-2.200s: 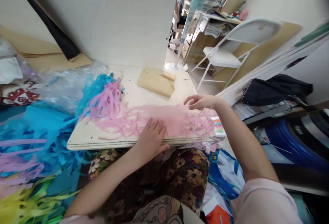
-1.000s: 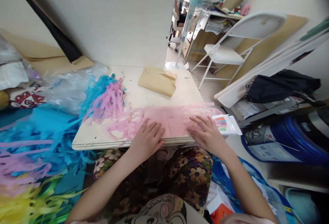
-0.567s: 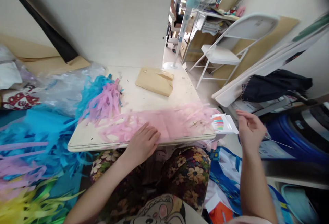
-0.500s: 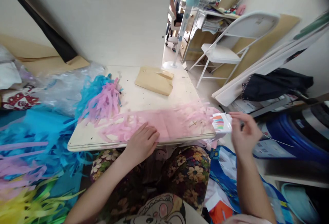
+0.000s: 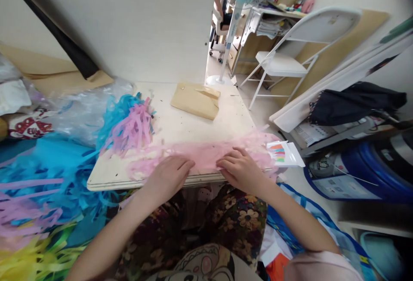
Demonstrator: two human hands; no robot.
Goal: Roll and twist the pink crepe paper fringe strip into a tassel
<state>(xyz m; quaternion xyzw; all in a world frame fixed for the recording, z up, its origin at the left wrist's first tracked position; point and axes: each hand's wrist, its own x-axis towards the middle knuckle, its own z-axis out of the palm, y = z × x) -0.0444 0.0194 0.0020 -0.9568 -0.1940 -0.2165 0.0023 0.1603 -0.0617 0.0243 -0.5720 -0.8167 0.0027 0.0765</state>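
Note:
A sheet of pink tissue paper with fringed ends lies along the near edge of a pale wooden board. My left hand is at the sheet's near edge, left of the middle, its fingers closed on the paper. To its right, my right hand grips the same edge with bent fingers. Both thumbs are partly hidden. A small white packet with coloured stripes sits at the board's right corner, beyond the right hand.
Pink fringe and blue fringe lie on the board's left side. Behind is a flat brown paper bag. More blue tissue fringe and yellow strips pile at left. A white folding chair stands back right.
My right hand has come left from beside the packet onto the tissue paper's near edge. My left hand has shifted slightly left and down. The white packet now shows more fully.

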